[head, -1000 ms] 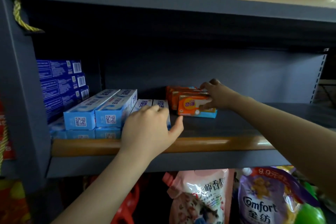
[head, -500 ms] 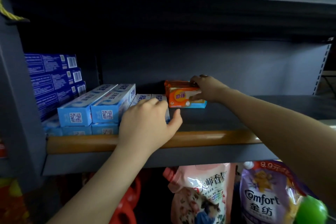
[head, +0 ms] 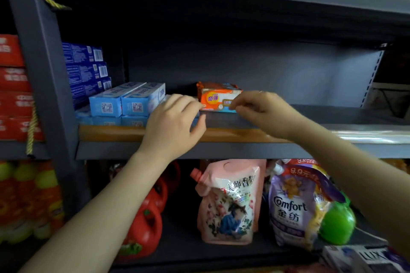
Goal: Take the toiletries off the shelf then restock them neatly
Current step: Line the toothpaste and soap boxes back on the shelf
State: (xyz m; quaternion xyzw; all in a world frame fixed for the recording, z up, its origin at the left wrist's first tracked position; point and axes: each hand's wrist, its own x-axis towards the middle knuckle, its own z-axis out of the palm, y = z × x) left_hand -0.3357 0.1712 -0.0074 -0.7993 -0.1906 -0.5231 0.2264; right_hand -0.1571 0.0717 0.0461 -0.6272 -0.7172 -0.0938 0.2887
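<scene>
An orange soap pack (head: 218, 98) stands on the grey shelf (head: 288, 117), in front of another orange pack behind it. My right hand (head: 264, 109) pinches the front pack's lower right corner with thumb and forefinger. Left of it lie light blue toothpaste boxes (head: 126, 103), stacked in two layers with their ends facing me. My left hand (head: 175, 122) lies palm-down over the rightmost boxes and hides them, its thumb curled round their right side. Dark blue boxes (head: 86, 68) are stacked at the far left against the upright.
A wooden lip (head: 233, 135) runs along the shelf's front edge. On the shelf below stand a pink refill pouch (head: 230, 201), a purple Comfort pouch (head: 292, 208), red jugs (head: 144, 224) and a green bottle (head: 337, 221). Red boxes (head: 13, 86) fill the neighbouring bay on the left.
My right hand has drawn back from the top of the soap stack to the front pack's lower right corner. My left hand has stayed on the toothpaste boxes. The view has shifted.
</scene>
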